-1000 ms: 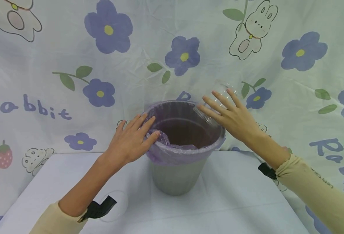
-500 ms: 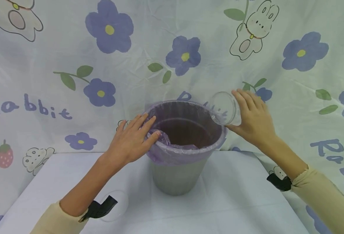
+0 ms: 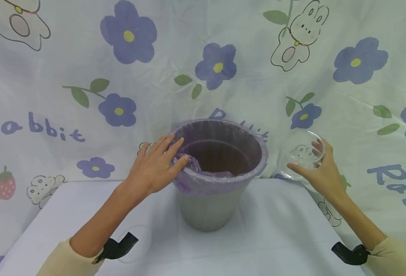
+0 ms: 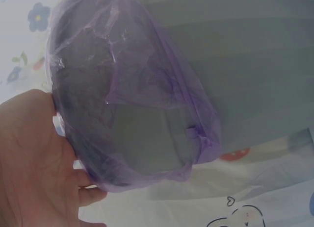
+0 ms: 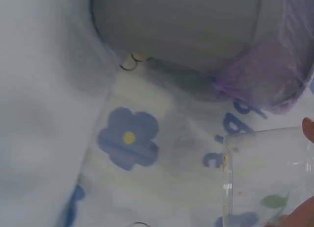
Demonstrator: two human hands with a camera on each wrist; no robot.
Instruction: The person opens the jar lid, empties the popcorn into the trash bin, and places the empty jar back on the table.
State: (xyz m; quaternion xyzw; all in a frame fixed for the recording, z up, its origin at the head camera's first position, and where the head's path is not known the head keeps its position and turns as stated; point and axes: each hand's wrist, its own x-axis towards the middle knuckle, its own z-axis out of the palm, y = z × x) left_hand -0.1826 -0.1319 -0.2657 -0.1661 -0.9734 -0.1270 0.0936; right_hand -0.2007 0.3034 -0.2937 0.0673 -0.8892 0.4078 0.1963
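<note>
In the head view a grey trash bin [image 3: 208, 212] stands on the table, its mouth lined with a thin purple bag [image 3: 210, 184]. My left hand [image 3: 154, 165] rests on the left of the bin's rim with fingers spread, thumb over the bunched bag. In the left wrist view its fingertips lie right at the rim, against the purple film [image 4: 142, 80]. My right hand [image 3: 322, 172] grips a clear round jar [image 3: 296, 157] from the side, to the right of the bin. The jar is see-through, with a few small orange specks showing in it in the right wrist view.
A clear round disc [image 3: 143, 245] lies on the white table [image 3: 196, 257] near my left wrist, partly behind the black wrist mount [image 3: 121, 247]. A curtain [image 3: 175, 34] printed with flowers and rabbits hangs close behind the bin.
My right hand has moved right and down with the jar, from tilted over the bin's right rim to nearly upright beside it. The left hand has stayed on the rim.
</note>
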